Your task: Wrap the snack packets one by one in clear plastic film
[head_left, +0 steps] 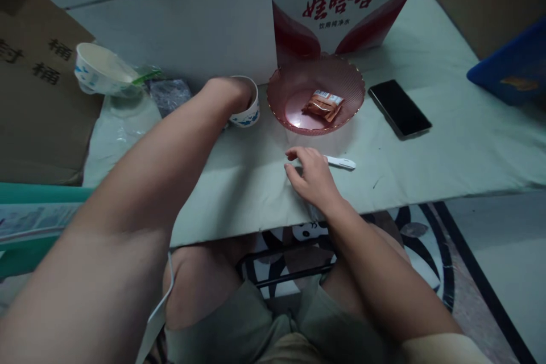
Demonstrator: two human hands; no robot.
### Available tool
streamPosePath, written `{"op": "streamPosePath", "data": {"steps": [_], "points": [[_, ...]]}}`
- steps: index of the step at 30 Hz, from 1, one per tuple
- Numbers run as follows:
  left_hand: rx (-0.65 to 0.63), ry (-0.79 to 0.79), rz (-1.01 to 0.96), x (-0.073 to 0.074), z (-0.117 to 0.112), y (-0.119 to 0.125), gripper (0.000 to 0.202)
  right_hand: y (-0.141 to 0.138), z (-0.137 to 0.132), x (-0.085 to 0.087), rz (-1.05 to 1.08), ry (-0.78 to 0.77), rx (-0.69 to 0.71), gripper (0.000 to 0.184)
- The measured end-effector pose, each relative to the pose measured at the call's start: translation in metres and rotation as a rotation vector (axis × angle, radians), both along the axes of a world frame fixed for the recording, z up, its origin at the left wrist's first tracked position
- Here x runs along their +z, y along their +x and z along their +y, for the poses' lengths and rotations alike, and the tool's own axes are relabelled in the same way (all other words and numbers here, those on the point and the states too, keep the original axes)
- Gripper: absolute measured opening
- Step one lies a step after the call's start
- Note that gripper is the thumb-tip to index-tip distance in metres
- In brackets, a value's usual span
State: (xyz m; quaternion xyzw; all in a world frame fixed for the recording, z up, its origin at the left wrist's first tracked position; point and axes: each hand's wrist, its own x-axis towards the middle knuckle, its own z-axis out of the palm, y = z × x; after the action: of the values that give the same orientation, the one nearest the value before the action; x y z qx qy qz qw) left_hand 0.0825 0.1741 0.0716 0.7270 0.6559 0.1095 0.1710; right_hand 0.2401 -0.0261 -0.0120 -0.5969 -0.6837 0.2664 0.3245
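Observation:
My left hand (228, 91) reaches forward into a white paper cup with blue print (249, 115); its fingers are hidden inside the cup. My right hand (311, 173) rests on the pale table (426, 148) with fingers loosely spread, lying over one end of a small white plastic piece (343, 162). Just beyond it stands a pink ribbed glass bowl (318, 94) holding an orange snack packet (323, 104).
A black phone (399, 108) lies right of the bowl. A red-and-white printed carton (341, 5) and a plain white box (179, 23) stand behind. A second paper cup (100, 70) and clear plastic wrap (166, 94) sit at far left, a blue object (512, 65) at far right.

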Motion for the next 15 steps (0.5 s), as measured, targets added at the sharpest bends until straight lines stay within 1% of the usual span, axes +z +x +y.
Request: {"op": "streamPosePath", "data": {"steps": [1,2,3,4,5,6,7,8,10,11,12,13,15], "points": [[-0.005,-0.070,0.169,0.009,-0.009,0.003,0.014,-0.001,0.000,-0.001,-0.002,0.008,0.004,0.023],[-0.002,-0.065,0.219,0.018,-0.020,0.004,0.004,-0.001,-0.001,-0.001,-0.006,0.017,0.011,0.022],[0.016,0.018,0.204,0.025,-0.035,0.002,0.008,-0.002,-0.001,-0.002,-0.011,0.027,0.021,0.022],[0.006,0.197,0.076,0.029,-0.051,-0.003,0.015,-0.003,-0.002,-0.003,-0.016,0.037,0.030,0.022],[0.074,0.346,-0.047,0.029,-0.069,-0.010,0.015,-0.004,-0.002,-0.004,-0.020,0.045,0.039,0.021],[0.131,0.462,-0.129,0.024,-0.087,-0.021,0.016,-0.006,-0.003,-0.006,-0.025,0.053,0.046,0.021],[0.224,0.532,-0.165,0.016,-0.105,-0.033,0.016,-0.007,-0.004,-0.007,-0.030,0.058,0.051,0.021],[0.364,0.548,-0.155,0.005,-0.121,-0.047,0.019,-0.008,-0.005,-0.008,-0.034,0.062,0.055,0.021],[0.608,0.459,-0.071,-0.021,-0.147,-0.075,0.033,-0.011,-0.007,-0.010,-0.037,0.062,0.068,0.022],[0.678,0.412,-0.028,-0.033,-0.155,-0.088,0.040,-0.013,-0.008,-0.010,-0.037,0.060,0.077,0.022],[0.697,0.357,0.004,-0.043,-0.161,-0.100,0.047,-0.014,-0.009,-0.011,-0.039,0.056,0.087,0.022],[0.679,0.307,0.025,-0.051,-0.164,-0.111,0.055,-0.016,-0.010,-0.011,-0.043,0.050,0.098,0.022],[0.610,0.261,0.044,-0.061,-0.168,-0.128,0.065,-0.020,-0.011,-0.011,-0.056,0.032,0.118,0.022]]}}
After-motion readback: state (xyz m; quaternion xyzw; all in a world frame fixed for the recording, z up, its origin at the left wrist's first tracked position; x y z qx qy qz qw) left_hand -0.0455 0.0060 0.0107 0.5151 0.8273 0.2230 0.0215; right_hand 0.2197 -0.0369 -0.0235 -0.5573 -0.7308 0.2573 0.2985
